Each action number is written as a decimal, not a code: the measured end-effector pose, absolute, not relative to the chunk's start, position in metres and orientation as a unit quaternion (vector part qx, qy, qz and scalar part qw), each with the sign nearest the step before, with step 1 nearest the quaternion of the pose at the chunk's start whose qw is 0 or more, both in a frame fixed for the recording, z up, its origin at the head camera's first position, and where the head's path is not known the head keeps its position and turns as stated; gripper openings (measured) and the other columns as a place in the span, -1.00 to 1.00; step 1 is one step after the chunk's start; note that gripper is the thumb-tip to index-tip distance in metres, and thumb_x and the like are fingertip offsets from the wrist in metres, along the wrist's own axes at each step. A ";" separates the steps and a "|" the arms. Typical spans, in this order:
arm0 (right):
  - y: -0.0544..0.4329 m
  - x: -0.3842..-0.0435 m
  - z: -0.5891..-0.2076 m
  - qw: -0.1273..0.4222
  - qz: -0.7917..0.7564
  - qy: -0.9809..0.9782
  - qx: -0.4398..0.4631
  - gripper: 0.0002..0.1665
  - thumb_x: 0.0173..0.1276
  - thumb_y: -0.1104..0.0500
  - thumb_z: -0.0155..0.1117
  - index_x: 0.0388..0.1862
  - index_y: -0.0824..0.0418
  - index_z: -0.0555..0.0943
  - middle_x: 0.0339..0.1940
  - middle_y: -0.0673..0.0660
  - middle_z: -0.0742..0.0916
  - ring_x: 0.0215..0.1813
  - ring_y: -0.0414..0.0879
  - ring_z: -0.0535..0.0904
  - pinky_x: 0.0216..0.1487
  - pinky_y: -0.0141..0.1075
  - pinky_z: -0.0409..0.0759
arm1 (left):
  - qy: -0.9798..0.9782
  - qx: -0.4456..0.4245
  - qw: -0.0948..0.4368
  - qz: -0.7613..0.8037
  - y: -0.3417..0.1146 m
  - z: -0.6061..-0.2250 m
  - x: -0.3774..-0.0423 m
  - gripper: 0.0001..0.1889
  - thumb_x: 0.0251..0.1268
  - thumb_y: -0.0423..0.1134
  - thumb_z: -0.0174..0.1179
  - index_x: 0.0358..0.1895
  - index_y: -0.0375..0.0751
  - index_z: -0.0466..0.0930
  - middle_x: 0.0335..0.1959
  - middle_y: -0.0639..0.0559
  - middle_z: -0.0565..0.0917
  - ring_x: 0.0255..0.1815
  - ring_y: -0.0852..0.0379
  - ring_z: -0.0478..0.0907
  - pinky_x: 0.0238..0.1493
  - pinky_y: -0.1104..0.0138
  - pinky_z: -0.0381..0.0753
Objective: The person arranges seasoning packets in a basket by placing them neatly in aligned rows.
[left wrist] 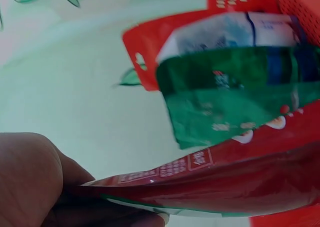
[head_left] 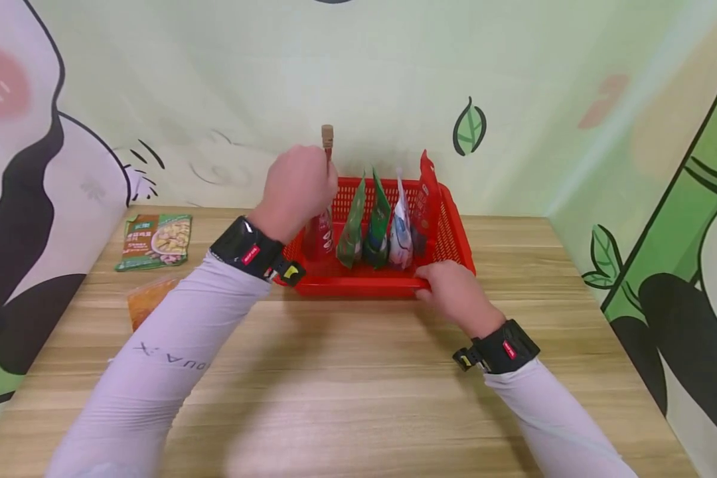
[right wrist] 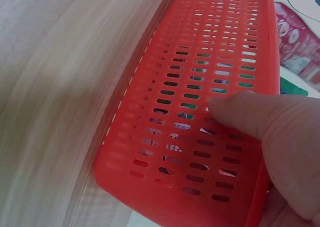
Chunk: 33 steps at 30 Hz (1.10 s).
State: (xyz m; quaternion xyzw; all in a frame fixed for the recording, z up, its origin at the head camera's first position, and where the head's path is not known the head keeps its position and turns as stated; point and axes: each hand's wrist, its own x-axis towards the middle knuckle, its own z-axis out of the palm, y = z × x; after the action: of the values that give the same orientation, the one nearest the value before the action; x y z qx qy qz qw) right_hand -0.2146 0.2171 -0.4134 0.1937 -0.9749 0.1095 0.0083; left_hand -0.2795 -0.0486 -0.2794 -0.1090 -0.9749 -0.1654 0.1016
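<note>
My left hand (head_left: 299, 189) pinches the top edge of a red snack pouch (head_left: 320, 238), which stands upright at the left end of a red plastic basket (head_left: 358, 287). In the left wrist view, thumb and fingers close on the end of this shiny pouch (left wrist: 240, 172). My right hand (head_left: 454, 292) grips the basket's front rim near its right corner, thumb on the slotted outer wall (right wrist: 200, 97). Inside the basket, two green pouches (head_left: 378, 222), a white and blue pouch (head_left: 401, 232) and another red pouch (head_left: 427, 206) stand in a row.
A green and brown food packet (head_left: 157, 241) lies flat on the wooden table (head_left: 346, 385) at the far left. Nearer, an orange packet (head_left: 143, 304) is partly hidden by my left sleeve. Behind the basket hangs a printed cloth backdrop (head_left: 388, 86).
</note>
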 end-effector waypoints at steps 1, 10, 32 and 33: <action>0.217 -0.215 -0.413 0.008 0.109 -0.975 0.194 -0.79 0.22 0.14 0.55 -0.17 0.15 0.77 -0.37 0.07 0.76 -0.30 -0.02 0.61 -0.12 -0.15 0.67 | -0.976 -0.106 0.093 -0.164 -0.048 -0.281 -0.285 -0.66 0.53 -0.17 -0.03 -0.34 -0.30 0.63 -0.53 -0.12 0.67 -0.50 -0.01 0.64 -0.50 0.27 0.61; 0.213 -0.215 -0.412 0.013 0.112 -0.971 0.210 -0.82 0.20 0.17 0.57 -0.24 0.11 0.75 -0.37 0.05 0.76 -0.29 -0.04 0.61 -0.06 -0.14 0.68 | -0.981 -0.099 0.074 -0.151 -0.047 -0.299 -0.315 -0.64 0.51 -0.17 -0.02 -0.36 -0.32 0.66 -0.45 -0.16 0.71 -0.41 -0.05 0.66 -0.39 0.22 0.67; 0.217 -0.215 -0.415 0.022 0.101 -0.974 0.200 -0.80 0.20 0.14 0.58 -0.20 0.12 0.77 -0.34 0.06 0.79 -0.27 -0.03 0.64 -0.02 -0.11 0.69 | -0.964 -0.023 -0.018 -0.263 -0.044 -0.342 -0.337 -0.69 0.49 -0.17 0.09 0.00 -0.37 0.66 -0.30 -0.16 0.67 -0.38 -0.04 0.61 -0.50 0.33 0.56; 0.218 -0.214 -0.415 0.022 0.100 -0.974 0.200 -0.80 0.21 0.14 0.58 -0.20 0.12 0.77 -0.34 0.06 0.79 -0.27 -0.03 0.63 -0.02 -0.11 0.69 | -0.965 -0.027 -0.015 -0.260 -0.044 -0.345 -0.337 -0.70 0.49 -0.18 0.08 -0.02 -0.36 0.66 -0.31 -0.16 0.67 -0.38 -0.04 0.62 -0.50 0.32 0.56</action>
State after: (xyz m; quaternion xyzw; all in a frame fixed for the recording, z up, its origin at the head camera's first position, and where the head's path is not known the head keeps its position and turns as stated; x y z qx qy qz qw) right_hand -0.2144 0.2180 -0.4148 0.1996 -0.9745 0.1003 0.0220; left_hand -0.3370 -0.0438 -0.3446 -0.0265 -0.9650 -0.2604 -0.0149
